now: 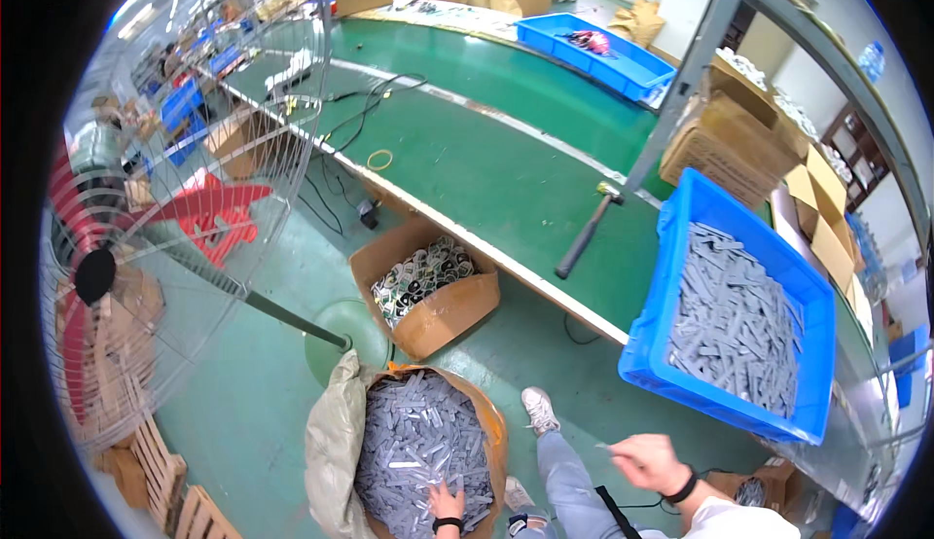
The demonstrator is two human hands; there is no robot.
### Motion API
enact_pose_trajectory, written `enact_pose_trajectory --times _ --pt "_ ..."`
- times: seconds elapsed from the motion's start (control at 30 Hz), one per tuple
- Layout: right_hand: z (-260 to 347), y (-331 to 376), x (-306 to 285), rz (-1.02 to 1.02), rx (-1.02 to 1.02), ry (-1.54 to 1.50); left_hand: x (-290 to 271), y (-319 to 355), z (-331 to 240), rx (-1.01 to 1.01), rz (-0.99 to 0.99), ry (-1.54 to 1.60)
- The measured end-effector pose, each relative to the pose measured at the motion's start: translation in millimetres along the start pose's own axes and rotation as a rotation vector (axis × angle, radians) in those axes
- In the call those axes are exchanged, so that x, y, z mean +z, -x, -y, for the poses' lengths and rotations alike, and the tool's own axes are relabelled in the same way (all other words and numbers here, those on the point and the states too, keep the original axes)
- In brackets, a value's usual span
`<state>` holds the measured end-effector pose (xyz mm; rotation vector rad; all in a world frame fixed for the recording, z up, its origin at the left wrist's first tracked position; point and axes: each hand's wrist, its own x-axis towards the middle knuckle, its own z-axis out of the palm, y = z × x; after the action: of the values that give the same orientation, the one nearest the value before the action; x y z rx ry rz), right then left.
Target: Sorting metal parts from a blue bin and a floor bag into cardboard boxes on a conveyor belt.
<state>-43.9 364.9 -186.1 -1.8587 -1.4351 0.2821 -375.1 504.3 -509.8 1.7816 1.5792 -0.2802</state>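
Sack (497, 437), holding grey strips (416, 432), which could spill if raked hard; hands apart: left hand (447, 503) on strips, grip unclear; right hand (650, 462) right of sack, pinching pale piece (602, 447).

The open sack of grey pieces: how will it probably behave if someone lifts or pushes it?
The sack is probably heavy, since a great many grey pieces lie in it. Its creased, folded side suggests floppy walls that may sag when gripped. The pieces look loose, so some might slide out if it tips.
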Motion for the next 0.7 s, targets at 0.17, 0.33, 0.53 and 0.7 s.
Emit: enact_pose_trajectory --times 0.17,0.33,0.53,0.7 --pt "24.8 2.1 -119.3 -0.696 0.527 0.361 -6.8 53.8 12.2 0.025 0.139 -0.042" --pt "40.7 -21.0 -97.7 -0.570 0.442 0.576 -21.6 69.6 24.2 -0.082 0.192 -0.033" --pt "12.8 -6.4 91.7 0.417 0.198 -0.114 -27.6 48.7 43.6 -0.166 0.050 0.021" --pt "-17.0 27.3 248.4 0.756 0.498 -0.511 -29.4 32.2 54.9 -0.274 -0.003 0.038"
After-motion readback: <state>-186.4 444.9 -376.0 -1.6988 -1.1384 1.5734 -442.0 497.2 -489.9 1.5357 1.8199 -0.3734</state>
